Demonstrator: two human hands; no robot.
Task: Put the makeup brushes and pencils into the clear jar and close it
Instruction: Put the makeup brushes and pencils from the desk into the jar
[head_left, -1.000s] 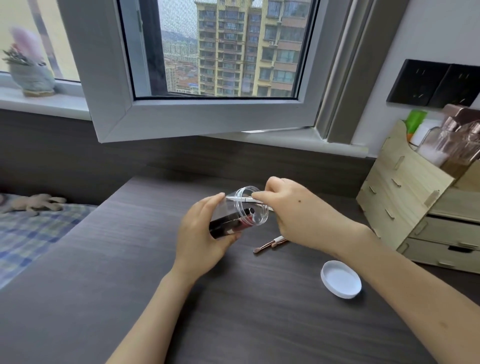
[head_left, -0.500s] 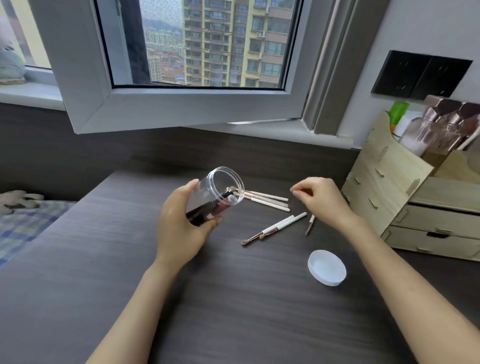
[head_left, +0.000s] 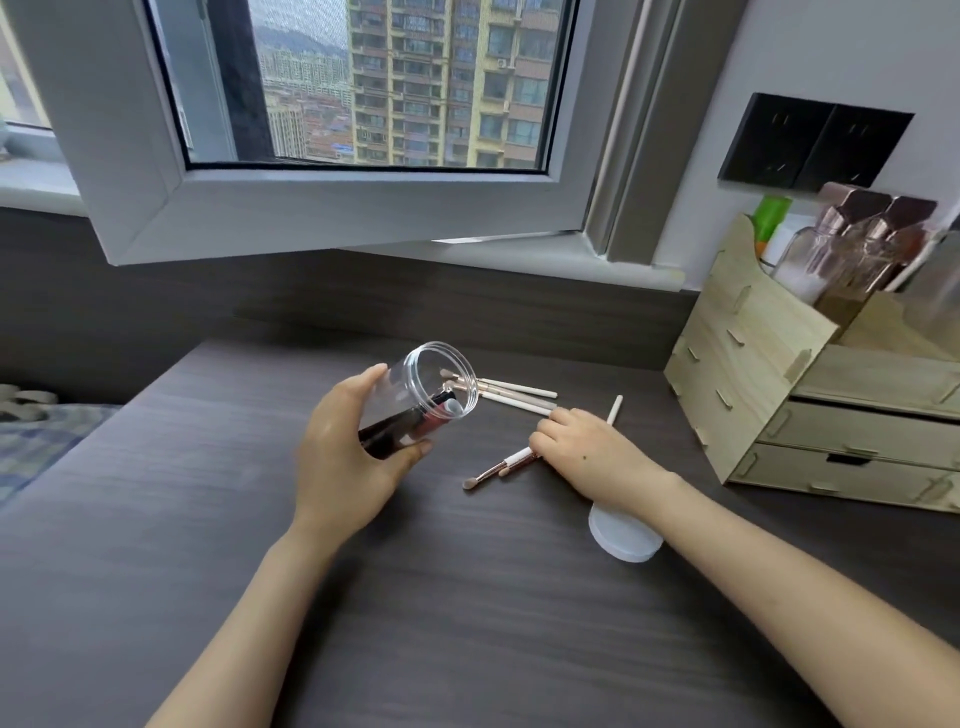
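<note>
My left hand (head_left: 348, 467) grips the clear jar (head_left: 426, 395) and holds it tilted above the dark desk (head_left: 467, 623), mouth facing right and up. Dark pencils and a reddish item lie inside it. My right hand (head_left: 582, 452) rests on the desk, fingers curled over the white handles of two rose-gold makeup brushes (head_left: 498, 467) whose tips stick out to the left. More white-handled brushes (head_left: 519, 397) lie behind the jar's mouth. One short white brush (head_left: 614, 408) lies just beyond my right hand. The white lid (head_left: 623, 543) lies flat, partly under my right forearm.
A wooden drawer organiser (head_left: 753, 374) with bottles on top stands at the right of the desk. An open window sash (head_left: 311, 218) overhangs the desk's back edge. A bed with a checked cover (head_left: 36, 441) is at the left.
My right hand left the jar's mouth, swung out to the right, then came down onto the two brushes in the middle. The jar tipped a little more upright in my left hand.
</note>
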